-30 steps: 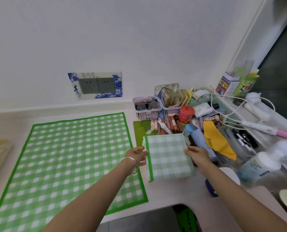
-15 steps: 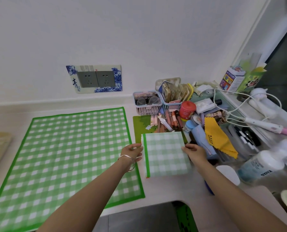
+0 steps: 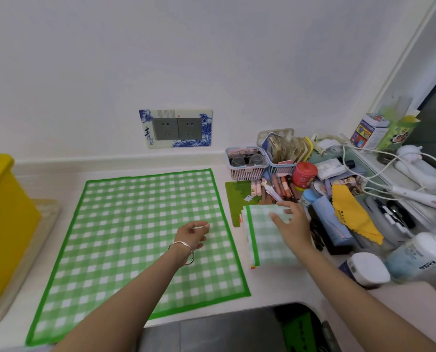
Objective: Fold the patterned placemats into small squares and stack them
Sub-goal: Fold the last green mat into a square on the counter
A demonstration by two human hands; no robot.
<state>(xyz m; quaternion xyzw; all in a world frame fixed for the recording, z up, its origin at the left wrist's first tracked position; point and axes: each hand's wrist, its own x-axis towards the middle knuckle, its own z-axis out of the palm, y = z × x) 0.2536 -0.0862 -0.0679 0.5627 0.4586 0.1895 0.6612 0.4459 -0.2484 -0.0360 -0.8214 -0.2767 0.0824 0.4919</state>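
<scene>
A large green-and-white checked placemat (image 3: 140,237) lies flat and unfolded on the white counter. To its right a folded checked placemat (image 3: 265,240) rests as a small square on the counter. My left hand (image 3: 192,233), with a silver bangle at the wrist, hovers over the right part of the flat placemat, fingers loosely curled, holding nothing. My right hand (image 3: 292,224) is above the folded square with its fingers spread and straight, gripping nothing.
A yellow box (image 3: 3,217) stands at the left on a tray. Cluttered cosmetics, small baskets (image 3: 247,168), a red jar (image 3: 304,175), a yellow cloth (image 3: 351,212) and bottles (image 3: 415,252) crowd the right side. A wall socket (image 3: 177,128) is behind. The counter edge runs along the front.
Both hands have let go of the folded square, which now lies on the counter. My left hand moved left over the flat placemat; my right hand lifted with spread fingers.
</scene>
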